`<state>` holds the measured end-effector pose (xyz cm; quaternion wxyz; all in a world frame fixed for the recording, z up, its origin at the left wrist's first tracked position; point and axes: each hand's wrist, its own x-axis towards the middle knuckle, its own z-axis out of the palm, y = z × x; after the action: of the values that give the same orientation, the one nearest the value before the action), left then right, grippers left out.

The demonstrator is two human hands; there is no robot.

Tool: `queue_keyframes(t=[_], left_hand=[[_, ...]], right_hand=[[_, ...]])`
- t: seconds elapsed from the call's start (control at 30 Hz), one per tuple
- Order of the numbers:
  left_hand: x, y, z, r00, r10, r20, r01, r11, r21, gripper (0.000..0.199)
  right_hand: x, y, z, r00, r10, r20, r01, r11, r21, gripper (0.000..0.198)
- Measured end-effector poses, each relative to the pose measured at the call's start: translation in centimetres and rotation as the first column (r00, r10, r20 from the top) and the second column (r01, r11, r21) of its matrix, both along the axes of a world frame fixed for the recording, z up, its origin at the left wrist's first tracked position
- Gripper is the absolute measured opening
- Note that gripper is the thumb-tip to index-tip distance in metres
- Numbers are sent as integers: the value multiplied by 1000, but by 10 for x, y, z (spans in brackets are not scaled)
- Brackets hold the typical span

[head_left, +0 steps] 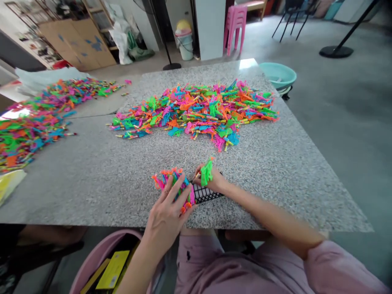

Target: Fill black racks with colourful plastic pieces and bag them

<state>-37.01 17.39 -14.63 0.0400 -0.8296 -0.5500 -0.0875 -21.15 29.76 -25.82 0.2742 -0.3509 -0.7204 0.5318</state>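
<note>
My left hand (pixel 170 204) lies with its fingers spread over a row of bright plastic pieces (pixel 162 181) in pink, orange, blue and green. Beside it a black grid rack (pixel 208 193) rests on the speckled stone table, its left part covered by the pieces and that hand. Just above the rack's right part, my right hand (pixel 214 179) is closed on a green plastic piece (pixel 206 172) with an orange tip and a pencil-like stick. The stick's lower end points toward the rack; whether it touches cannot be made out.
A large heap of similar pieces (pixel 196 108) lies ahead on the table (pixel 122 163). Another heap (pixel 27 130) is at the left. A pink tub (pixel 98 253) holding yellow boxes (pixel 113 269) stands below the front edge. Past the right edge is a turquoise basin (pixel 278 73).
</note>
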Motion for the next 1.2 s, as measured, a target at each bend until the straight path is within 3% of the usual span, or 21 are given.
queue_keyframes(t=[0.07,0.23,0.5,0.6,0.7,0.73,0.8,0.87,0.9,0.93,1.0,1.1,1.13,1.2], left_hand=[[1,0,0,1000,-3,-10,3,1000,-6,41],[1,-1,-3,1000,6,-19,-5,999,50,44],[1,1,-5,1000,0,-12,1,998,69,46],[3,2,-1,999,-1,-47,4,998,66,51],[5,4,1,995,4,-101,4,998,70,47],[5,5,1,994,8,-109,0,997,76,45],[5,6,0,994,15,-104,-5,995,95,40],[6,7,-2,995,23,-93,-13,994,108,37],[8,8,-1,996,30,-89,-20,993,114,35],[9,8,0,995,33,-89,-22,993,119,34],[13,8,4,994,56,-99,-42,990,135,32],[18,9,9,988,113,-109,-96,985,146,27],[19,9,10,987,119,-112,-104,986,133,27],[19,11,10,990,91,-108,-80,992,97,30]], right_hand=[[-9,-2,2,993,-69,96,58,993,106,16],[-15,6,10,974,2,228,-70,954,292,18],[-25,-6,35,880,2,475,-177,930,322,27],[-31,-6,37,876,10,483,-189,927,325,23],[-12,9,28,916,66,396,-208,921,330,22],[0,18,25,935,6,354,-145,918,368,27],[32,38,19,914,-302,271,141,863,486,34],[62,60,17,736,-626,258,416,719,557,27],[74,70,17,677,-677,289,456,694,557,21],[83,79,18,652,-683,328,462,702,543,16],[94,91,22,679,-619,395,420,769,482,4],[103,91,23,712,-551,435,395,827,401,21],[106,85,21,744,-511,431,392,856,338,24],[110,63,14,858,-387,338,379,921,93,23]])
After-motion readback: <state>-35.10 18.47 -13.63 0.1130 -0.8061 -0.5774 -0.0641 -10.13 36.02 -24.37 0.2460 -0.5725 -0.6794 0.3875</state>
